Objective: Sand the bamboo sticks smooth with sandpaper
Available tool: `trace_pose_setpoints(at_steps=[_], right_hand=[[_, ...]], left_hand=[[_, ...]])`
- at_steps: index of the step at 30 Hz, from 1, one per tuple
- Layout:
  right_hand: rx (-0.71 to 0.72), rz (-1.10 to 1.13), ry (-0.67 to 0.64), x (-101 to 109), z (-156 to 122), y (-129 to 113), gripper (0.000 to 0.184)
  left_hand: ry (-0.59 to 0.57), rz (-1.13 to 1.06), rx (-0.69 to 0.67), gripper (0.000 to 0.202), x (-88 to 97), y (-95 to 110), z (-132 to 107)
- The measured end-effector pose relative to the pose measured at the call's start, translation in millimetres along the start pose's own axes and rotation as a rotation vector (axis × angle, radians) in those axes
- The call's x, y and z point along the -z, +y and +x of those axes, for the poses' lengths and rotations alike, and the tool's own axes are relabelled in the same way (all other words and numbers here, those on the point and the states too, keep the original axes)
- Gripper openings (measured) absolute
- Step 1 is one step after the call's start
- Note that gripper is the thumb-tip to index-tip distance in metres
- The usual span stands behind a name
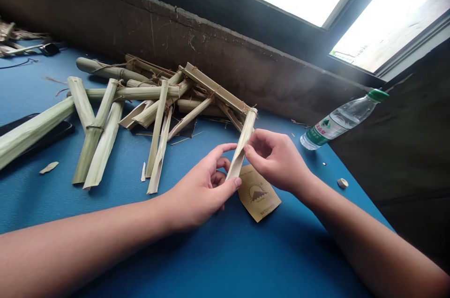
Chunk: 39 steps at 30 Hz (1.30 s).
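Note:
A short split bamboo piece [245,134] slants toward me, its upper end meeting a long split bamboo strip [214,87]. My left hand [207,183] grips its lower end, with the thumb along the near edge and the fingers behind. My right hand [276,157] pinches the piece's right side between thumb and fingers. Beneath the piece lies a brown square of sandpaper-like sheet [258,195] printed with a mountain and the word "WATERPROOF". Left of my hands, two thin bamboo legs [159,148] lean from a bamboo piece tied with twine.
More tied bamboo pieces [112,70] pile up along the wall. A Y-shaped bamboo piece [92,134] stands at left, beside a dark flat object [66,129]. A water bottle [337,122] tilts at the right edge of the blue table [225,260]. A small bamboo ring [342,183] lies nearby.

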State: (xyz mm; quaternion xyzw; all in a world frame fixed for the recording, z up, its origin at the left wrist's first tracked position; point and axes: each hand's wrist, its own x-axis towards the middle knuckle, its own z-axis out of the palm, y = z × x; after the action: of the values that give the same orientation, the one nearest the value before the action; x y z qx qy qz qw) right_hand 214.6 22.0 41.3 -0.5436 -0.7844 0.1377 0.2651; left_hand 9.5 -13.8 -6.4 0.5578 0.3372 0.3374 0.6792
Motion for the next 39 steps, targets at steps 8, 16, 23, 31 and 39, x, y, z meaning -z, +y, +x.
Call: trace_pose_setpoints(at_steps=[8,16,23,31,39], right_hand=[[0.013,0.367,0.145,-8.0,0.6,0.1,0.021],[-0.053,0.585,0.239,-14.2,10.2,20.7,0.016],[0.008,0.657,0.068,-27.8,1.6,14.7,0.029],[0.028,0.578,0.059,-32.7,-6.4,10.1,0.03],[0.084,0.44,0.131,-32.6,-10.0,6.7,0.024]], left_hand=[[0.001,-0.02,-0.005,0.065,0.2,1.7,-1.4],[0.046,-0.225,0.039,0.054,6.6,4.6,9.4],[0.031,-0.152,0.074,0.036,4.5,7.8,7.9],[0.009,-0.01,0.027,0.027,-1.4,6.3,0.9],[0.065,0.342,-0.001,0.031,-0.3,6.3,-5.8]])
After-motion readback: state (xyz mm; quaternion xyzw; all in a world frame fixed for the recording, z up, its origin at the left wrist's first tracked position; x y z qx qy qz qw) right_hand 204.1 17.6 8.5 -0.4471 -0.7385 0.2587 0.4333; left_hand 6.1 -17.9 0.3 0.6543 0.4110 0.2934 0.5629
